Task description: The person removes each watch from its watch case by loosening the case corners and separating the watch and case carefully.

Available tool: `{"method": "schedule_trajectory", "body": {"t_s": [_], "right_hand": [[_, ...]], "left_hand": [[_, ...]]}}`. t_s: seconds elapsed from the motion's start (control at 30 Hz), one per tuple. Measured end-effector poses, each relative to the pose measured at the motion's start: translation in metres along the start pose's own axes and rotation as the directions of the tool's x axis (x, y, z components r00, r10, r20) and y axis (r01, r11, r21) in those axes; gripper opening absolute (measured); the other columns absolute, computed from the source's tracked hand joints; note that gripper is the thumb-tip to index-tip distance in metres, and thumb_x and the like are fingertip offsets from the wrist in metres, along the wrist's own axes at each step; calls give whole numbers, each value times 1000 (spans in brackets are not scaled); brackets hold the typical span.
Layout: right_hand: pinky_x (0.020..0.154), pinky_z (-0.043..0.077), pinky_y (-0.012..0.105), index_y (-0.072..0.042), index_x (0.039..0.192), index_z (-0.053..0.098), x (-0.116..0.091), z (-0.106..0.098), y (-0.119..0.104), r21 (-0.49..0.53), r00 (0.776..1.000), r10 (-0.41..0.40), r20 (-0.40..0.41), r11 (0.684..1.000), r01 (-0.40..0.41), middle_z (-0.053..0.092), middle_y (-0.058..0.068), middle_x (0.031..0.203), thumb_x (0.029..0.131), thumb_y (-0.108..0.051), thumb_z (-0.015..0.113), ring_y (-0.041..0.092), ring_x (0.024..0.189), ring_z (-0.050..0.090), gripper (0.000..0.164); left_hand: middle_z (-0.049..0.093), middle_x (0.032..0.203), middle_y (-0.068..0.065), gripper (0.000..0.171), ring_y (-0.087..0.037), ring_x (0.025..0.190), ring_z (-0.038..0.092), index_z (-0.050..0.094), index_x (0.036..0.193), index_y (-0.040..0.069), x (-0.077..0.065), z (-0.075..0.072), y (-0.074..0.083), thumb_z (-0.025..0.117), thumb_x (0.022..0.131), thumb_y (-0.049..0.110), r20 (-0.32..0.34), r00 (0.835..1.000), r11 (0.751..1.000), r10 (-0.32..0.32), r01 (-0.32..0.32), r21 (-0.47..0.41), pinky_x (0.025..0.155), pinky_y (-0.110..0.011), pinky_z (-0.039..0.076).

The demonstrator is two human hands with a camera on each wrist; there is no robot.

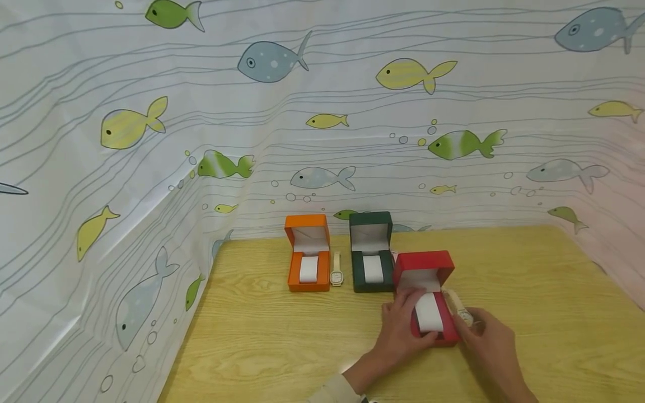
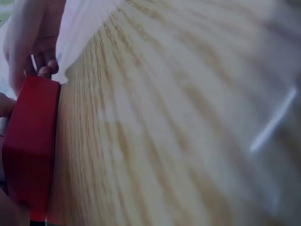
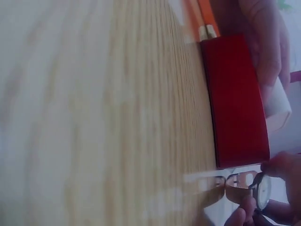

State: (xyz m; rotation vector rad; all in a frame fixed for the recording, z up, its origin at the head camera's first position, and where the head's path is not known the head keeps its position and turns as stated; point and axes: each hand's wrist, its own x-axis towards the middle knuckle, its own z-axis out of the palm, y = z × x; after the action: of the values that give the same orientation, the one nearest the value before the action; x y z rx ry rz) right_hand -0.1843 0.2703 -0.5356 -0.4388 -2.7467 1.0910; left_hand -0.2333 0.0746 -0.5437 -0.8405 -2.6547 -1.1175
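An open red watch box (image 1: 434,340) with a white cushion (image 1: 429,312) inside stands on the table. My left hand (image 1: 400,327) grips its left side, fingers at the inner left edge and thumb by the front. Close to the box's right side, my right hand (image 1: 491,341) pinches a pale-strapped wristwatch (image 1: 464,317). In the right wrist view the round watch face (image 3: 264,191) shows between the thumb and fingers, beside the end of the red box (image 3: 237,101). The left wrist view has the box's red front (image 2: 33,136), with the right hand (image 2: 35,37) beyond it.
To the left stand an open orange watch box (image 1: 309,287) and an open dark green one (image 1: 373,287), each with a white cushion. A second wristwatch (image 1: 336,277) lies between them. A fish-patterned sheet (image 1: 332,151) hangs behind the wood-grain table (image 1: 262,341).
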Motion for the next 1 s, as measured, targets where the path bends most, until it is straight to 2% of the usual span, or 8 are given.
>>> {"method": "schedule_trajectory", "body": {"t_s": [0.13, 0.3, 0.53, 0.7, 0.87, 0.93, 1.0], "right_hand": [[65, 44, 21, 1, 129, 66, 0, -1, 1, -16, 998, 35, 58, 999, -34, 72, 9, 88, 98, -45, 67, 7, 75, 56, 56], [64, 45, 20, -2, 131, 62, -2, -2, 0, 19, 997, 46, 61, 999, -47, 74, 8, 89, 99, -43, 66, 2, 73, 58, 52], [64, 46, 21, -5, 125, 65, -3, -4, -1, 31, 994, 76, 80, 996, -78, 76, 8, 89, 98, -49, 65, 2, 74, 61, 51], [64, 47, 21, -7, 125, 68, -6, -5, -3, 29, 995, 82, 62, 996, -84, 75, 9, 92, 98, -49, 64, 5, 76, 60, 50], [64, 49, 19, -7, 129, 66, -7, -5, -3, 32, 997, 62, 53, 997, -63, 76, 11, 98, 97, -46, 67, 3, 78, 63, 50], [65, 51, 19, -8, 130, 64, -7, -5, -2, 44, 996, 63, 67, 997, -66, 77, 13, 101, 97, -47, 67, 7, 83, 68, 51], [66, 53, 20, -10, 130, 63, -8, -6, 0, 38, 995, 66, 74, 997, -69, 78, 16, 105, 97, -49, 66, 16, 89, 73, 51]], "left_hand": [[53, 141, 3, 65, -9, 124, 53, 52, 145, 32, -2, 0, -1, 79, 85, 34, 8, 1000, 1000, 15, -15, 8, 85, -23, 28], [50, 144, 3, 56, -11, 126, 51, 57, 141, 39, -3, 0, -2, 76, 88, 36, 13, 999, 998, 50, -50, 39, 86, -24, 26], [47, 147, 2, 53, -11, 131, 49, 57, 141, 32, -6, 1, -6, 73, 90, 38, 54, 993, 992, 103, -107, 73, 90, -22, 29], [44, 151, 2, 57, -11, 136, 45, 54, 143, 27, -8, -2, -8, 73, 90, 39, 112, 986, 992, 119, -123, 23, 93, -21, 30], [43, 153, 0, 67, -12, 139, 44, 50, 142, 25, -10, -8, -10, 77, 81, 26, 142, 980, 990, 141, -141, -10, 95, -22, 32], [42, 154, 0, 69, -12, 140, 43, 49, 141, 23, -10, -10, -11, 78, 78, 22, 153, 978, 990, 139, -135, -33, 99, -24, 34], [41, 155, 1, 67, -12, 140, 43, 48, 140, 23, -9, -10, -12, 78, 80, 21, 171, 977, 991, 130, -121, -57, 104, -26, 37]]}}
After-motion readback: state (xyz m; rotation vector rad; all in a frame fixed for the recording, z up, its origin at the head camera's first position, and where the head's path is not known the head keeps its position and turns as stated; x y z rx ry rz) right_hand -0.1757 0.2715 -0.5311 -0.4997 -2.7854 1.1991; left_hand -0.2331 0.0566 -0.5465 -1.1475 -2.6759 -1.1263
